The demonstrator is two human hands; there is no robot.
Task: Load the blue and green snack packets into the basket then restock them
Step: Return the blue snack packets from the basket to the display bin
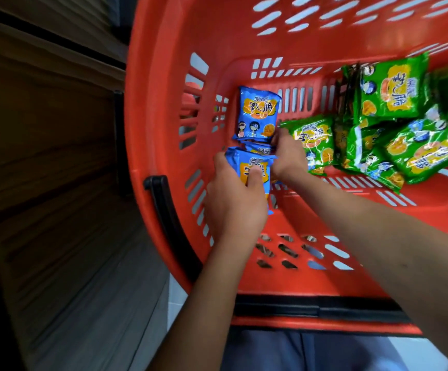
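Note:
A red plastic basket [163, 103] fills most of the head view. My left hand [233, 202] grips a blue snack packet [247, 164] inside the basket, thumb across its front. My right hand [288, 156] reaches just past it and pinches another blue packet [260, 149], mostly hidden between my hands. A third blue packet [257, 115] lies flat on the basket floor beyond them. Several green snack packets [394, 89] are piled in the right half of the basket, the nearest one [315, 140] touching my right hand.
Dark wooden shelving [51, 162] stands along the left of the basket. The basket's black handle [169, 223] hangs down its left side, and a black bar [316, 306] runs along its near rim. My lap [297, 352] is below.

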